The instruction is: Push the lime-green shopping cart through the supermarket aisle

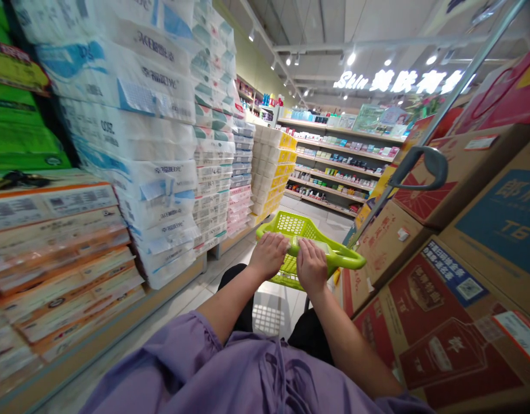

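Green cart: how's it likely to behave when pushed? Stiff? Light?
Green cart: probably light for its size, given its openwork, plastic-looking walls. Likely fairly stiff: the rim looks moulded, with no obvious sag. May swing sideways easily, since left hand and right hand sit close together on the handle. Wheels aren't visible, so rolling is unclear.

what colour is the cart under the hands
Lime green; the cart shows best in the head view.

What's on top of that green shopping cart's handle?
The left hand and right hand are curled over the handle of the green cart, with bright green showing between them. Whatever lies beneath each palm is covered and can't be seen.
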Action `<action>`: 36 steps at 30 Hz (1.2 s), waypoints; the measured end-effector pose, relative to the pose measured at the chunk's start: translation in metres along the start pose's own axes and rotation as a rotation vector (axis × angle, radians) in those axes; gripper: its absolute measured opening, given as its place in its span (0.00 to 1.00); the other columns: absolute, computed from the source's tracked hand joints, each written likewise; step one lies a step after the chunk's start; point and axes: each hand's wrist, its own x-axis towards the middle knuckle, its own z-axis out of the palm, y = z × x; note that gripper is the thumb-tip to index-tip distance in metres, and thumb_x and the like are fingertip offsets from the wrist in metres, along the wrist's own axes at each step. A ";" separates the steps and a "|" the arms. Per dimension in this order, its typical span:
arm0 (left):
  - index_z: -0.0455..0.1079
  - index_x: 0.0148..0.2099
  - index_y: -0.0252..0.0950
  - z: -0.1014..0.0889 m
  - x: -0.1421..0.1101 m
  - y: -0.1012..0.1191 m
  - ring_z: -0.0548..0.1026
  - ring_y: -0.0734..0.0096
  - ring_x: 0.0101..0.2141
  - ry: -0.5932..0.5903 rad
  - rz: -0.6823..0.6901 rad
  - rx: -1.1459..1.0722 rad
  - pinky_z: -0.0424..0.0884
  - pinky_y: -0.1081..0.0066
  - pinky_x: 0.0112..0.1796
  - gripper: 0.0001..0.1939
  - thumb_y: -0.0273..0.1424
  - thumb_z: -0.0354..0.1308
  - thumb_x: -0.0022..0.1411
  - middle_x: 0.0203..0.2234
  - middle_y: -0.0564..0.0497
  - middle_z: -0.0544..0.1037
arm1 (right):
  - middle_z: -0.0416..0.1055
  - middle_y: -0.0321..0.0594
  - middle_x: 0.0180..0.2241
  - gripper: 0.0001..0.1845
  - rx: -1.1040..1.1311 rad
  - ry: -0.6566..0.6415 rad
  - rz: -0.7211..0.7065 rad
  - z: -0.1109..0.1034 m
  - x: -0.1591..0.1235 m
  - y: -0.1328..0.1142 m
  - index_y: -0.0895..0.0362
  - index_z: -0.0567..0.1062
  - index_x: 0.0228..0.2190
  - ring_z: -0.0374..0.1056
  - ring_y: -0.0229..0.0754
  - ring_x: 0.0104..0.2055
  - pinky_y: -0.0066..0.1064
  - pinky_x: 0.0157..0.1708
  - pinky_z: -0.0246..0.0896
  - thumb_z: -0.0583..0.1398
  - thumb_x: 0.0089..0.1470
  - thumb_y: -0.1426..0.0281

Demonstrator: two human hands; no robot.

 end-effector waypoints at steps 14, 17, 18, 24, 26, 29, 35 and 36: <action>0.67 0.45 0.35 -0.001 0.006 -0.007 0.69 0.58 0.46 0.082 -0.161 -0.013 0.61 0.53 0.54 0.10 0.29 0.49 0.63 0.41 0.44 0.74 | 0.75 0.46 0.48 0.17 0.007 0.031 0.038 0.003 0.003 -0.007 0.60 0.74 0.49 0.67 0.47 0.53 0.38 0.53 0.57 0.52 0.61 0.75; 0.67 0.46 0.34 0.000 0.007 0.001 0.68 0.57 0.46 0.070 -0.135 0.002 0.60 0.53 0.55 0.11 0.30 0.48 0.64 0.42 0.42 0.73 | 0.75 0.46 0.48 0.17 0.003 0.020 0.044 0.003 0.003 -0.008 0.60 0.74 0.48 0.67 0.47 0.53 0.39 0.54 0.57 0.52 0.61 0.74; 0.67 0.47 0.34 0.001 0.007 0.004 0.68 0.56 0.47 0.066 -0.120 0.007 0.60 0.53 0.55 0.11 0.30 0.48 0.64 0.43 0.42 0.73 | 0.75 0.47 0.48 0.17 0.001 0.018 0.048 0.003 0.003 -0.008 0.60 0.74 0.48 0.68 0.47 0.53 0.39 0.54 0.57 0.52 0.61 0.74; 0.63 0.55 0.36 0.004 0.007 0.014 0.65 0.55 0.52 0.031 -0.021 -0.016 0.58 0.51 0.56 0.18 0.30 0.49 0.64 0.49 0.41 0.71 | 0.75 0.46 0.48 0.17 -0.022 0.027 0.045 0.000 0.004 -0.009 0.61 0.74 0.48 0.68 0.47 0.53 0.37 0.54 0.56 0.51 0.62 0.74; 0.64 0.55 0.37 0.003 0.007 0.010 0.66 0.56 0.51 0.018 -0.013 -0.029 0.59 0.52 0.56 0.17 0.31 0.50 0.63 0.49 0.42 0.72 | 0.75 0.46 0.48 0.17 -0.027 0.020 0.025 -0.001 0.004 -0.008 0.61 0.74 0.48 0.68 0.47 0.53 0.37 0.54 0.56 0.51 0.62 0.74; 0.67 0.50 0.37 0.000 0.010 -0.001 0.69 0.58 0.48 0.023 -0.071 -0.042 0.60 0.54 0.54 0.14 0.31 0.51 0.63 0.46 0.44 0.74 | 0.75 0.46 0.48 0.17 -0.033 0.022 0.004 0.000 0.004 -0.007 0.61 0.74 0.49 0.68 0.47 0.53 0.37 0.54 0.56 0.51 0.62 0.74; 0.69 0.44 0.35 -0.007 0.014 -0.013 0.70 0.57 0.42 0.026 -0.212 -0.009 0.64 0.56 0.48 0.10 0.30 0.51 0.62 0.38 0.43 0.76 | 0.74 0.46 0.48 0.18 -0.004 0.011 0.047 0.004 0.004 -0.009 0.59 0.73 0.50 0.67 0.47 0.54 0.39 0.54 0.57 0.52 0.61 0.74; 0.69 0.44 0.35 -0.007 0.014 -0.011 0.70 0.56 0.42 0.031 -0.219 -0.001 0.64 0.56 0.48 0.10 0.30 0.51 0.62 0.38 0.43 0.76 | 0.74 0.46 0.48 0.18 -0.001 0.011 0.056 0.005 0.004 -0.011 0.59 0.74 0.50 0.67 0.47 0.54 0.40 0.54 0.57 0.51 0.61 0.74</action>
